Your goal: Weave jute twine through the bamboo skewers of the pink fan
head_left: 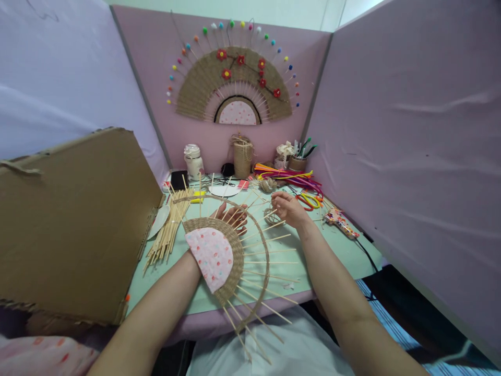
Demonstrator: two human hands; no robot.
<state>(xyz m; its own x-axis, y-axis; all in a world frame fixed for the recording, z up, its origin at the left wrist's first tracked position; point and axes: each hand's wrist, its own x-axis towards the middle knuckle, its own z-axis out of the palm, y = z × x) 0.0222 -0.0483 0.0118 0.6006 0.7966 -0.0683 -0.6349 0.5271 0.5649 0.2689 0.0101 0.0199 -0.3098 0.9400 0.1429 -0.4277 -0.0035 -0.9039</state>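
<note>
A half-round fan [235,245] of thin wooden sticks, woven with brown twine round a pink spotted cloth centre, is tilted above the table's front. My left hand [234,215] is behind it, holding it up, its curled fingers partly showing between the sticks. A band of twine [267,261] arcs across the sticks, apart from the dense inner weave. To the right of the fan's upper sticks, my right hand [288,209] has its fingers pinched together on what looks like a thin strand of twine. Just below those fingertips lies a loose coil of twine [271,216].
Bundled wooden sticks [172,227] lie left, beside a standing cardboard sheet [74,224]. A glue gun [341,223] with a cable rests right. Colourful pipe cleaners [291,177], a twine-wrapped jar [242,159] and a white jar [193,163] stand behind. A finished fan [199,78] hangs on the back panel.
</note>
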